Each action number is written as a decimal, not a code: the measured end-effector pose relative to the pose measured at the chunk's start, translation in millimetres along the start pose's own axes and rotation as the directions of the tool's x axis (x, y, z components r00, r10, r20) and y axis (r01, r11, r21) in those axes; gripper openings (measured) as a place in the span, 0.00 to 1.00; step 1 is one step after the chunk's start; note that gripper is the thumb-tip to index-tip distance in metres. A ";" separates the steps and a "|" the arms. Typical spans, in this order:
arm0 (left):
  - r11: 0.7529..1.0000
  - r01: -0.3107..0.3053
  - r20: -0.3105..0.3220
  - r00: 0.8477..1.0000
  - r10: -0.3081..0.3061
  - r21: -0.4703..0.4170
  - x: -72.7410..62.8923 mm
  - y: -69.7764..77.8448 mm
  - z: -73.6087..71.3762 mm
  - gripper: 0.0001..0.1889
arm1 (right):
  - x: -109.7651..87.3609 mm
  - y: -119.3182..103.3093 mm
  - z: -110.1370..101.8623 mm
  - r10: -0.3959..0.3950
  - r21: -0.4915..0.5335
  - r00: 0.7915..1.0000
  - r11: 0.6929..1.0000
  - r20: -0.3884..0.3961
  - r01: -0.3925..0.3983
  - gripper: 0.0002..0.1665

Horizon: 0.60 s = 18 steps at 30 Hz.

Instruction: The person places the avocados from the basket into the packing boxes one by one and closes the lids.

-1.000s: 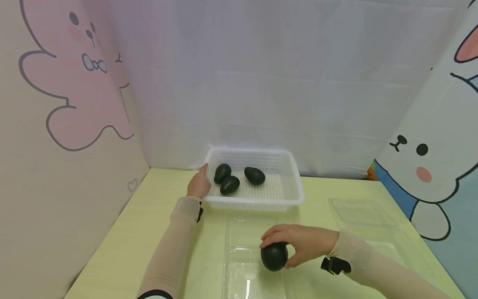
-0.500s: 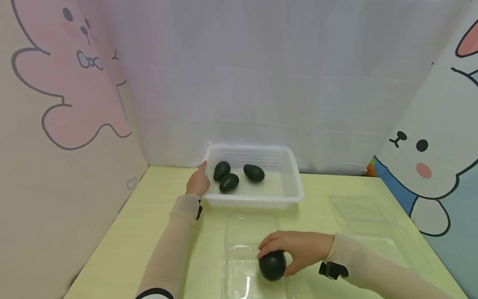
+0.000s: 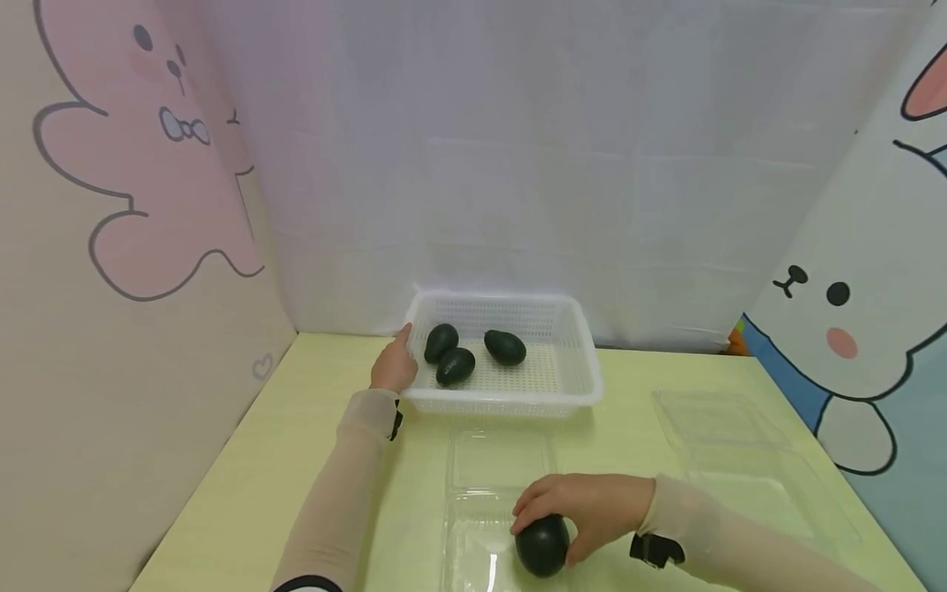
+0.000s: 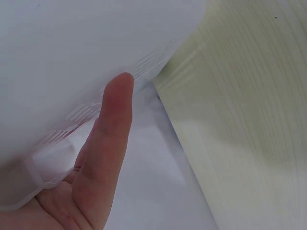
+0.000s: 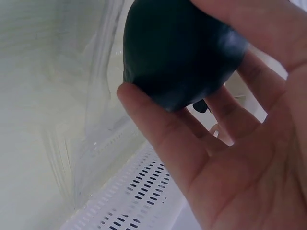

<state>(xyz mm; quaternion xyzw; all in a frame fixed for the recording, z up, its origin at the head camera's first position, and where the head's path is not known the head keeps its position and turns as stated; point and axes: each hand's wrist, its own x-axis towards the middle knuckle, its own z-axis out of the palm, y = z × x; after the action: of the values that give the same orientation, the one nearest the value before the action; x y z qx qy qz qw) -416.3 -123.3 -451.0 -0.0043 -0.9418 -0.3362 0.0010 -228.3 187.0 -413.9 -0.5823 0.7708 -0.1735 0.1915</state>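
My right hand [image 3: 584, 510] holds a dark green avocado [image 3: 542, 546] between thumb and fingertips, low over the near half of an open clear plastic clamshell box [image 3: 499, 464]. The right wrist view shows the avocado [image 5: 177, 52] at the top, with fingers curved along its side. My left hand [image 3: 394, 366] is at the left side of a white perforated basket [image 3: 510, 399]. In the left wrist view, its straight finger [image 4: 108, 139] lies along the basket's outer wall [image 4: 96, 62]; the thumb is hidden. Several avocados, one of them this dark one [image 3: 505, 348], lie inside the basket.
A second clear plastic box [image 3: 740, 448] lies open on the right of the pale yellow table [image 3: 296, 444]. Behind the basket hangs a white cloth [image 3: 533, 181]. Printed side panels stand at the left and right.
My right hand has lowered the avocado toward me, over the near half of the clear box. My left hand stays at the basket, which has not moved.
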 end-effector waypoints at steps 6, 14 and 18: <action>1.000 -0.007 -0.001 1.000 0.007 -0.003 -1.1 0.5 0.3 0.34 | 0.3 1.1 5.3 0.017 0.017 0.999 1.000 0.030 -0.017 0.38; 1.000 -0.011 -0.010 1.000 0.011 0.017 -1.1 0.6 -0.5 0.35 | 0.8 3.2 10.5 0.017 0.019 0.999 1.000 0.046 -0.018 0.38; 1.000 -0.008 -0.009 1.000 0.008 0.011 -0.5 0.4 -0.3 0.35 | 1.7 3.2 15.2 0.017 0.002 0.998 1.000 0.062 -0.017 0.39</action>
<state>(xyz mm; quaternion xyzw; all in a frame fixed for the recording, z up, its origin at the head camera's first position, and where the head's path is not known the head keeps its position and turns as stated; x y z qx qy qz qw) -415.8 -123.2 -450.6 -0.0065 -0.9435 -0.3311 0.0068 -223.8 185.6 -428.9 -0.5806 0.7693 -0.1546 0.2174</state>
